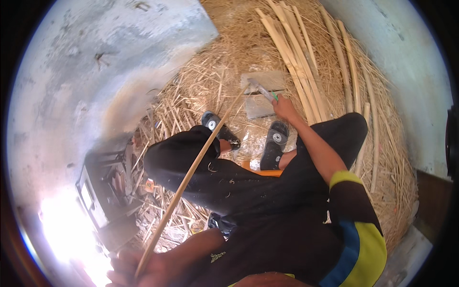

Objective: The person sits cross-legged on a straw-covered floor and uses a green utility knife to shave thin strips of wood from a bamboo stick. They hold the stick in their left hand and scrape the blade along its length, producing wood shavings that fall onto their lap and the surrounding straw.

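A long pale stick (pixel 184 184), like cane or split bamboo, slants across my left leg. My left hand (pixel 143 268) is closed round its near end at the lower left. My right hand (pixel 285 109) grips a knife (pixel 263 90) with a greyish blade and some green at its handle. The blade end lies beside the stick's far tip; whether they touch I cannot tell. Beneath them are two flat greyish slabs (pixel 258 106) on the straw-covered ground, just beyond my feet.
Several long split strips (pixel 294 55) and round poles (pixel 351 67) lie to the far right. Straw and shavings (pixel 229 52) cover the floor. An open dark box-like cabinet (pixel 107 196) stands at the left. Pale walls (pixel 119 52) enclose the space. Something orange (pixel 260 168) is beneath me.
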Tool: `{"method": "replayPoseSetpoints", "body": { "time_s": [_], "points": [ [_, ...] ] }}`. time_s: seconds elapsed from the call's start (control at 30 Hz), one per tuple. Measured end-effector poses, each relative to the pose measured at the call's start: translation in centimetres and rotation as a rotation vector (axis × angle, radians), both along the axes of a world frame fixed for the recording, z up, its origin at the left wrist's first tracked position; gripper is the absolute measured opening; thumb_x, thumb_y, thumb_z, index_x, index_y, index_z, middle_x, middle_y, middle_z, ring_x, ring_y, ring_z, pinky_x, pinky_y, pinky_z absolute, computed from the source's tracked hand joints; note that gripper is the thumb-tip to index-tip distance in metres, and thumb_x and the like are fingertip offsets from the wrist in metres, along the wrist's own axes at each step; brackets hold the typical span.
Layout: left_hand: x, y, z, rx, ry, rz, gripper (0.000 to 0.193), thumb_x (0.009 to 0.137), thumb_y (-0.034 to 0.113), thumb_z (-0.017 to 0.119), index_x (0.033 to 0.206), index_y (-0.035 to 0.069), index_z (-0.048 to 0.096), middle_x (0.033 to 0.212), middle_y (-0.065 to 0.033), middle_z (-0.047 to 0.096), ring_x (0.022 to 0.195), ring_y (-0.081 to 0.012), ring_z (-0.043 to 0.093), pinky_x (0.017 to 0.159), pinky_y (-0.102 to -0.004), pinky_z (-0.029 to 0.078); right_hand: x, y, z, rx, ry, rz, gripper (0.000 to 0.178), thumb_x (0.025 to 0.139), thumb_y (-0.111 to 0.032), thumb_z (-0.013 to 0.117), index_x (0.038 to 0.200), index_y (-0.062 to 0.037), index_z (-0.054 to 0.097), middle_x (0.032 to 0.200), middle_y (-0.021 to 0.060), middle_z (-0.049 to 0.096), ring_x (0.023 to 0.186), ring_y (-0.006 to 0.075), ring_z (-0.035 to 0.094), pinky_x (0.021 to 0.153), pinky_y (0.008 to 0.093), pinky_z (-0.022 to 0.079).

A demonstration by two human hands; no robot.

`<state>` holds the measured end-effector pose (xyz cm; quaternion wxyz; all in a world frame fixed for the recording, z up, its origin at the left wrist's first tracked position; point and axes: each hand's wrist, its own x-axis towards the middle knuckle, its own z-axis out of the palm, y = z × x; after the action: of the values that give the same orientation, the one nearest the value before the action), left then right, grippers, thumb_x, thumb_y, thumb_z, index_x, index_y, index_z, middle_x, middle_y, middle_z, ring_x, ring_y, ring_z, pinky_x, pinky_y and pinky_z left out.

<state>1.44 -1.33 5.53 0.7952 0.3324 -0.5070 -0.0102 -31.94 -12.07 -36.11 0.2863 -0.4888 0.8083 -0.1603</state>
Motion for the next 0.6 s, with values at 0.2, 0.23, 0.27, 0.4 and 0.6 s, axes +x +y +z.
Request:
{"method": "replayPoseSetpoints", "body": {
  "time_s": [0.2, 0.23, 0.27, 0.4, 0.6],
  "points": [
    [-4.1, -0.6, 1.2, -0.078, 0.238, 0.446, 0.043, 0.101, 0.029, 0.042, 0.064, 0.017, 0.024, 0.056, 0.0046, 0.021, 0.046, -0.0042, 0.016, 0.039, -0.0222, 0.009, 12.5, 7.5, 24.8, -0.450, -0.746, 0.346, 0.027, 0.098, -0.024, 0.044, 0.110, -0.0019, 0.055, 0.072, 0.0168, 0.061, 0.059, 0.0266, 0.060, 0.057, 0.0357, 0.044],
    [-4.7, -0.8, 0.7, -0.065, 0.255, 0.414, 0.044, 0.100, 0.030, 0.043, 0.063, 0.017, 0.023, 0.055, 0.0046, 0.021, 0.046, -0.0041, 0.015, 0.039, -0.0219, 0.009, 13.1, 8.8, 27.6, -0.449, -0.730, 0.395, 0.025, 0.097, -0.022, 0.046, 0.110, -0.0021, 0.054, 0.071, 0.0169, 0.061, 0.060, 0.0288, 0.060, 0.057, 0.0374, 0.044],
    [-5.2, -0.4, 1.1, -0.063, 0.236, 0.420, 0.046, 0.100, 0.032, 0.044, 0.063, 0.018, 0.022, 0.055, 0.0047, 0.021, 0.046, -0.0040, 0.015, 0.039, -0.0216, 0.008, 14.3, 10.1, 30.1, -0.442, -0.758, 0.465, 0.024, 0.096, -0.020, 0.048, 0.111, -0.0024, 0.053, 0.071, 0.0169, 0.061, 0.060, 0.0310, 0.061, 0.057, 0.0391, 0.045],
    [-6.2, -0.1, 1.7, -0.057, 0.318, 0.291, 0.049, 0.100, 0.040, 0.041, 0.060, 0.018, 0.022, 0.054, 0.0044, 0.022, 0.046, -0.0042, 0.014, 0.039, -0.0213, 0.008, 16.6, 14.6, 36.2, -0.457, -0.732, 0.616, 0.019, 0.093, -0.016, 0.052, 0.103, -0.0003, 0.052, 0.067, 0.0196, 0.058, 0.060, 0.0395, 0.060, 0.053, 0.0444, 0.046],
    [-5.8, 2.0, 1.4, 0.026, 0.159, 0.128, 0.049, 0.101, 0.049, 0.025, 0.064, 0.016, 0.027, 0.047, 0.0033, 0.018, 0.039, -0.0062, 0.016, 0.038, -0.0206, 0.014, 16.5, 15.0, 34.9, -0.460, -0.356, 0.548, 0.014, 0.091, -0.014, 0.054, 0.093, -0.0013, 0.049, 0.062, 0.0191, 0.056, 0.056, 0.0388, 0.059, 0.048, 0.0441, 0.045]
  ]
}}
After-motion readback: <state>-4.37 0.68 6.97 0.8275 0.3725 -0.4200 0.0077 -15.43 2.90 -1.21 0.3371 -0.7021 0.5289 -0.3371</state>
